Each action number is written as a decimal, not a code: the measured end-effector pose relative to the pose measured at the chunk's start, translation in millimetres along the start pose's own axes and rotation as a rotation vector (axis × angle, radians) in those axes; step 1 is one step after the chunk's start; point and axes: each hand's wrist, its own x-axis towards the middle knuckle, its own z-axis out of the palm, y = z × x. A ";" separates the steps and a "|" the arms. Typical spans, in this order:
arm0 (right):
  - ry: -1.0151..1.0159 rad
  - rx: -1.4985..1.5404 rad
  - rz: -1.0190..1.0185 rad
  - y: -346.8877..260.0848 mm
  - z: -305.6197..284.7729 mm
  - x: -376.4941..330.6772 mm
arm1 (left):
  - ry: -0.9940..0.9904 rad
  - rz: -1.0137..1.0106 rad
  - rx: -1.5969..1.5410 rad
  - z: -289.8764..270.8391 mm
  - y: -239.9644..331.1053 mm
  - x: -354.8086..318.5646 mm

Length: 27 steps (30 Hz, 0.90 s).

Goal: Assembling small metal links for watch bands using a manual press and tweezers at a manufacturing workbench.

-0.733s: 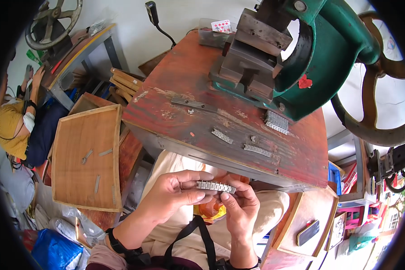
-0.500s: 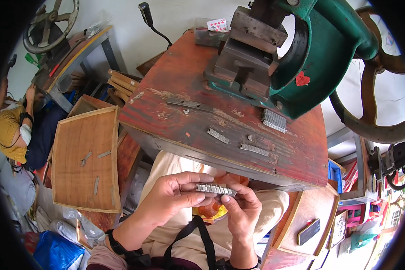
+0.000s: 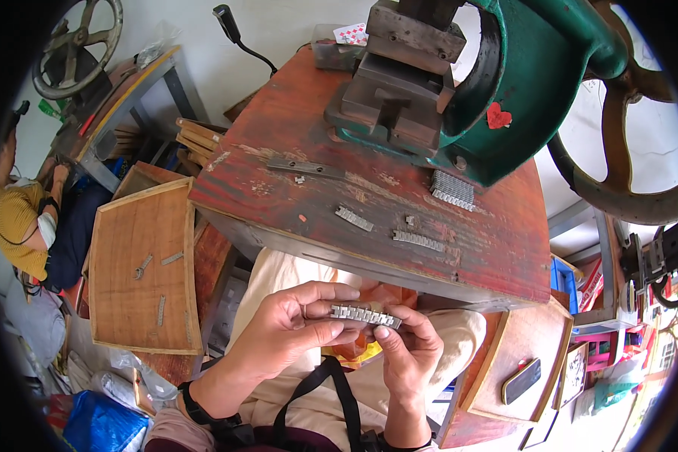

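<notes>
Between my two hands, over my lap, is a silver metal watch band piece with rows of links. My left hand pinches its left end between thumb and fingers. At the right end, the thumb and fingers of my right hand close on it. On the red worn table just beyond lie two short link strips, one at the left and one at the right. A tiny loose link sits between them. Farther back, a stack of link strips rests against the green press.
A green hand press with steel blocks stands on the table, next to a flat metal bar. At left, a wooden tray holds several strips. A phone lies on another tray at right. Another person sits far left.
The view has shifted slightly, so the table and press appear a little further left and up. Both hands keep hold of the watch band piece, with little movement.
</notes>
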 end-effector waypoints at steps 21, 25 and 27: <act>-0.011 -0.137 -0.081 -6.7 -8.9 -2.4 | 0.119 0.042 0.043 22.0 -1.7 8.8; -0.030 -0.181 -0.077 -17.9 -14.0 4.4 | 0.104 0.122 0.107 25.6 -9.1 17.0; -0.098 -0.255 -0.047 -25.5 -22.1 10.5 | 0.089 0.141 0.118 30.2 -11.8 24.0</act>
